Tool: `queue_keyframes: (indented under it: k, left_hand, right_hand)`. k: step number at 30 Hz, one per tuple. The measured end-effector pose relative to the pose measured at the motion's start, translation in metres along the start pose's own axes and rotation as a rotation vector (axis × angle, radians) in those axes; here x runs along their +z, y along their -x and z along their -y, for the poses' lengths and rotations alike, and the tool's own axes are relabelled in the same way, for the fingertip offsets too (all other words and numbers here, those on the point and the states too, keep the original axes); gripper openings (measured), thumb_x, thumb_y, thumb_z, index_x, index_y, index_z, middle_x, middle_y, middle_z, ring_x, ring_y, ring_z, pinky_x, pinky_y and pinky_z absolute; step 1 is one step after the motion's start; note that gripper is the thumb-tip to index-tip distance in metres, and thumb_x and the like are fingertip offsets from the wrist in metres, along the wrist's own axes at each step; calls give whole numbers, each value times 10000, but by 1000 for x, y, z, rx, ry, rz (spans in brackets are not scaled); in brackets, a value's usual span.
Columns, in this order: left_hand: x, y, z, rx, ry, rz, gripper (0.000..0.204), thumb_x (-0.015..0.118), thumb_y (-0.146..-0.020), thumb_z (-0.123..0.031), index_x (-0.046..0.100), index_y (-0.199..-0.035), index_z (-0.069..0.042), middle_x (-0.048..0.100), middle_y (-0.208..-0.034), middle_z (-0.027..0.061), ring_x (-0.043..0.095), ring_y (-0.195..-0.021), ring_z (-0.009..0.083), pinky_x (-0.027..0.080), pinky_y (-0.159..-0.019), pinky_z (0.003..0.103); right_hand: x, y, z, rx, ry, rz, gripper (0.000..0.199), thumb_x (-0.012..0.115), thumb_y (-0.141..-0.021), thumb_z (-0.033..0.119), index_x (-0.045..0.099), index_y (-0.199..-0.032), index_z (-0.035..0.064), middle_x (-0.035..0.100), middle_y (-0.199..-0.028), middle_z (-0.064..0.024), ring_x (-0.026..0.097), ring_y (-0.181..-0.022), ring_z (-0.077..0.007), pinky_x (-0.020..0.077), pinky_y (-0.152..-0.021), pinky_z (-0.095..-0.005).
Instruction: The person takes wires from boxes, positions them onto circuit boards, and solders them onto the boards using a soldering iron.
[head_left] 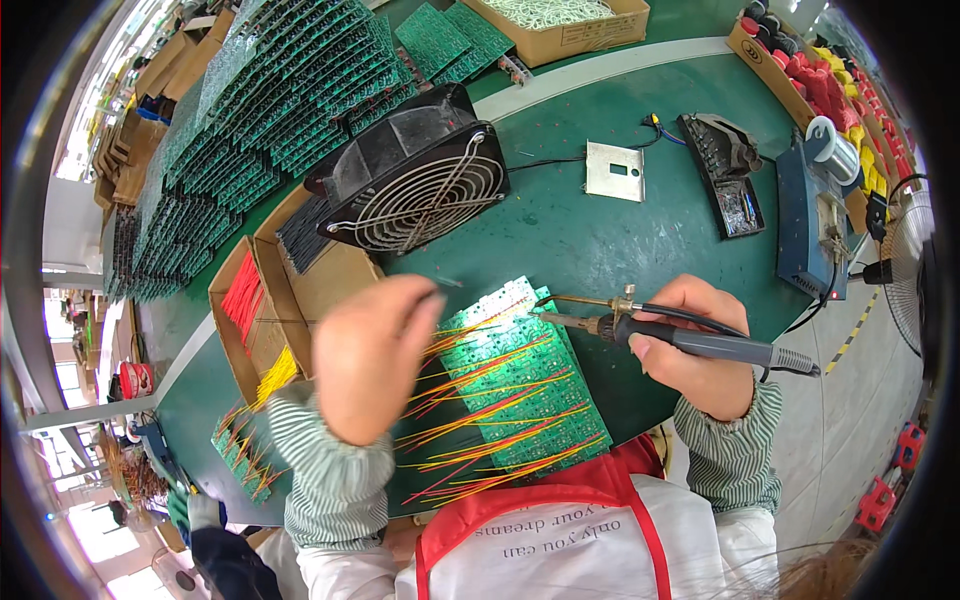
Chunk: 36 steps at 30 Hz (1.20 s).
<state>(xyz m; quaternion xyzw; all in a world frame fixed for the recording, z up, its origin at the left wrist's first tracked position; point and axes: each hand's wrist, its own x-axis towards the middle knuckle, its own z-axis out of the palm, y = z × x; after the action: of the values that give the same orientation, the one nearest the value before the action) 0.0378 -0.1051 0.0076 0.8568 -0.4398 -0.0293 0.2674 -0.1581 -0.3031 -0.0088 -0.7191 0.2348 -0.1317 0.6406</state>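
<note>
Green bench [600, 230], black fan [415, 185] at the back, green circuit board [520, 385] bristling with red and yellow wires between both hands, long axis running away from the body. Left hand [370, 360] blurred over the board's left edge, fingers bunched, contents impossible to tell. Right hand [700, 350] closed around soldering iron [690, 340], tip pointing left at the board's far corner, nearer than the left.

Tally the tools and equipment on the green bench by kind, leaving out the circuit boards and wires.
Soldering iron, in the right hand: 1
Black box fan: 1
Blue soldering station: 1
Solder spool: 1
Metal plate: 1
Black iron stand: 1
Total: 6
</note>
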Motion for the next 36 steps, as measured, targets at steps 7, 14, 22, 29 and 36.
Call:
queue_keyframes:
  k: [7,14,22,29,36]
  left_hand:
    - [40,-4,-5,101,131,202,131,676,-774,-118,633,-831,-8,594,-752,115,591,-653,284,465,-584,362]
    - [43,-8,-3,69,180,245,140,691,-756,-89,623,-817,17,583,-743,118,582,-609,256,456,-539,323]
    - [44,-9,-3,77,181,237,143,690,-754,-91,622,-815,18,577,-735,119,573,-604,258,446,-539,330]
    - [42,-7,-4,35,199,255,134,659,-779,-141,621,-811,-16,592,-761,124,587,-662,316,463,-591,390]
    - [20,-1,8,-2,152,82,133,678,-783,-119,619,-823,-6,607,-761,128,605,-668,289,470,-600,362]
  right_hand:
    - [-2,-1,0,0,3,-23,153,696,-707,76,603,-809,12,588,-669,0,507,-609,-39,409,-547,-212]
    - [2,-6,-3,-39,12,-15,152,699,-707,68,602,-810,11,595,-676,-6,515,-616,-39,417,-556,-213]
    - [0,-5,-2,-49,27,-8,156,702,-706,73,601,-807,10,601,-678,-11,528,-609,-44,425,-552,-212]
    - [-5,1,0,-24,33,-22,155,698,-707,78,601,-805,10,603,-668,-13,538,-599,-48,425,-546,-212]
    - [-4,5,1,-51,64,-27,160,700,-702,84,598,-798,8,620,-677,-25,541,-587,-54,435,-545,-219]
